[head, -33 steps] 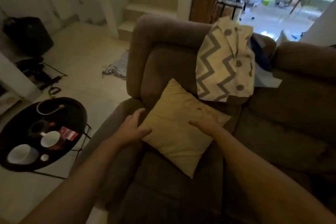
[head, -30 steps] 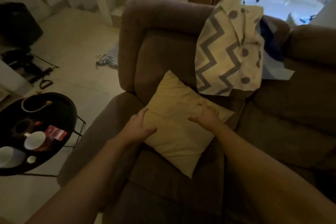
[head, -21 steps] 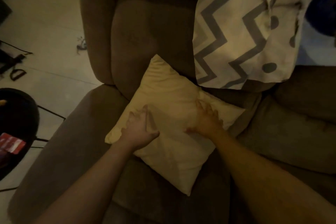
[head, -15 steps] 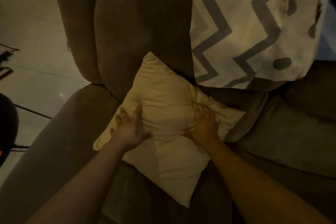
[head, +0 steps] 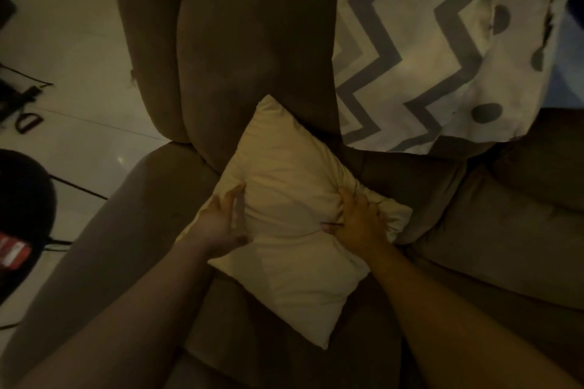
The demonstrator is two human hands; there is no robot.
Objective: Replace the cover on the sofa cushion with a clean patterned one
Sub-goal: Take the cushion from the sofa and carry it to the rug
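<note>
A plain yellow cushion (head: pixel 284 180) lies diamond-wise on the seat of a brown sofa (head: pixel 252 41), leaning against the backrest. My left hand (head: pixel 221 218) grips its left side, fingers pressed into the fabric. My right hand (head: pixel 357 221) is bunched on its right side, and the cloth puckers around the fingers. A cream cover with grey zigzags and dots (head: pixel 420 50) hangs over the sofa back, up and to the right of the cushion, apart from both hands.
The sofa's left armrest (head: pixel 104 246) runs beside my left arm. A round black side table (head: pixel 22 215) with a red packet stands at the left edge on the pale tiled floor (head: pixel 72 57). Black cables lie on the floor further back.
I have leaned in closer over the sofa. Both hands went from resting flat on the cushion to squeezing it from the sides, and the fabric has bunched up under the right hand.
</note>
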